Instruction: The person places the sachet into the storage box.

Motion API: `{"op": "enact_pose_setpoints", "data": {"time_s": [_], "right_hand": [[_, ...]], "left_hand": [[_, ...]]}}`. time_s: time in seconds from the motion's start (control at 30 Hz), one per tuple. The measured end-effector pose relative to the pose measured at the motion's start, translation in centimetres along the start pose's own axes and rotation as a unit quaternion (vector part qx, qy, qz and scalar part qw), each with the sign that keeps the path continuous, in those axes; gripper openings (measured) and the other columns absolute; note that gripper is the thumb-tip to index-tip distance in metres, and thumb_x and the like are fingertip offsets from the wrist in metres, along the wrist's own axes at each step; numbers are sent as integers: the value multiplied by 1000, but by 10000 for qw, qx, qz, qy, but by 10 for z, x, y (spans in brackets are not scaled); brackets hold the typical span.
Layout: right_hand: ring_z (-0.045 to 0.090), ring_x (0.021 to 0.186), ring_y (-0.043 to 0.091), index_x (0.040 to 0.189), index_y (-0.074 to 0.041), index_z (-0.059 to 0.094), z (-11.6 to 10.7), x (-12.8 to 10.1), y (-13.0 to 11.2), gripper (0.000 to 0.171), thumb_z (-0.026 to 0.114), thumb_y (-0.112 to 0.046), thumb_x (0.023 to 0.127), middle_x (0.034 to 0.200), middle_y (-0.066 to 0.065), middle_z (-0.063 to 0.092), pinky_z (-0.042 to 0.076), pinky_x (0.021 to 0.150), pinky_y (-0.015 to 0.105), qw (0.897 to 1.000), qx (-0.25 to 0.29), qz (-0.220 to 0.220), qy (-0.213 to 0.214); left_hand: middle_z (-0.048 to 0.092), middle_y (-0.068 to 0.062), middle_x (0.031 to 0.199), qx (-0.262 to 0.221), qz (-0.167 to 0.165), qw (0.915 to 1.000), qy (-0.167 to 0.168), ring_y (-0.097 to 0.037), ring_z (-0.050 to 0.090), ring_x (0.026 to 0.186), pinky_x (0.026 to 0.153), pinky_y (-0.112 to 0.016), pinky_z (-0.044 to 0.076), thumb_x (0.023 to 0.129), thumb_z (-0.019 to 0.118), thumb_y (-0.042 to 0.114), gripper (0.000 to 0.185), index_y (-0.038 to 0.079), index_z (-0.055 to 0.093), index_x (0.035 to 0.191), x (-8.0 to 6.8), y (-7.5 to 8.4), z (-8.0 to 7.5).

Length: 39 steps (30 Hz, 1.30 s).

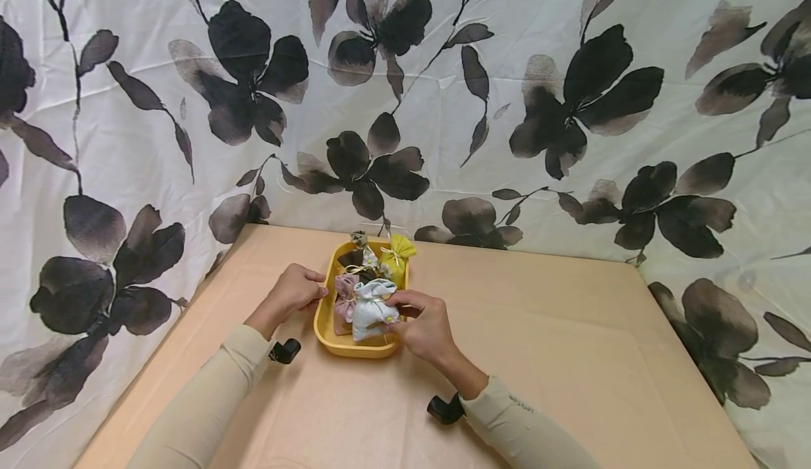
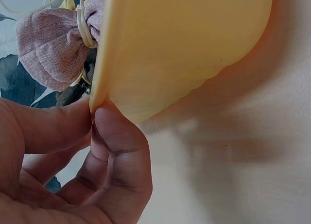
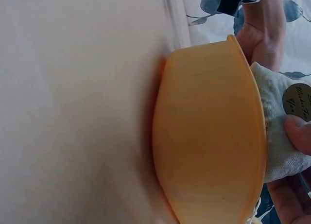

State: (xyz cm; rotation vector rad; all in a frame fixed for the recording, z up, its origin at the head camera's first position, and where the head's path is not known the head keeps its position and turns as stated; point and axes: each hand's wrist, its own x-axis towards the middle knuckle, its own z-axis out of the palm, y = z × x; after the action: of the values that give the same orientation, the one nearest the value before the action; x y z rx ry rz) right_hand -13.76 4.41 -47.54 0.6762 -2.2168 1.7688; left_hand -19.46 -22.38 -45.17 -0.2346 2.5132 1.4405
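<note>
A yellow plastic tub stands on the table with several small drawstring pouches in it. My left hand pinches the tub's left rim between thumb and fingers, plain in the left wrist view. At the tub's right side, my right hand holds a pale, whitish pouch by its side. This pouch bears a round dark label with writing in the right wrist view. Left of it sits a pink pouch, its neck tied with cord. Behind are a yellow-green pouch and a dark brown one, partly hidden.
The table has a plain peach-coloured surface that reaches out on both sides of the tub. Behind and beside it hangs a white cloth printed with dark flowers. Black wrist-worn devices sit by the sleeves.
</note>
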Motion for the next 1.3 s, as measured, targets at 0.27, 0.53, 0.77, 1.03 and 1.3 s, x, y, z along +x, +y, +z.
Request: {"op": "enact_pose_setpoints", "data": {"time_s": [0.27,0.53,0.77,1.03,1.3], "right_hand": [[74,93,27,97,-2,78,3,-1,6,34,85,16,68,100,15,78,64,81,31,9992,-274,-274,101],[69,86,17,98,-4,76,5,-10,7,31,83,10,72,100,10,76,64,74,29,9910,-1195,-604,59],[69,90,16,97,-6,77,7,-18,7,23,84,0,76,96,4,74,61,80,30,9624,-2432,-1197,183],[68,97,19,93,-6,77,-7,-26,5,15,78,1,80,96,3,73,60,84,35,9542,-2531,-1518,485],[62,120,28,112,-8,76,-48,-20,-7,23,77,-13,90,118,7,73,52,104,50,9434,-3007,-1304,513]], "left_hand": [[76,-20,107,-22,10,10000,49,-12,64,65,59,-29,59,92,67,-1,44,-8,64,136,1,1,-1],[74,-19,110,62,10,10000,-24,-15,65,68,62,-30,59,91,67,0,44,-8,66,134,1,0,1],[74,-24,115,102,82,9999,4,-13,66,68,63,-31,60,92,68,0,44,-8,65,135,0,1,2],[71,-26,126,269,177,9994,-90,-11,66,72,67,-31,62,93,67,2,46,-7,63,138,-4,1,2],[69,-24,132,1963,915,9759,265,-35,68,113,89,-44,57,102,61,32,53,-2,60,143,-15,9,-6]]}}
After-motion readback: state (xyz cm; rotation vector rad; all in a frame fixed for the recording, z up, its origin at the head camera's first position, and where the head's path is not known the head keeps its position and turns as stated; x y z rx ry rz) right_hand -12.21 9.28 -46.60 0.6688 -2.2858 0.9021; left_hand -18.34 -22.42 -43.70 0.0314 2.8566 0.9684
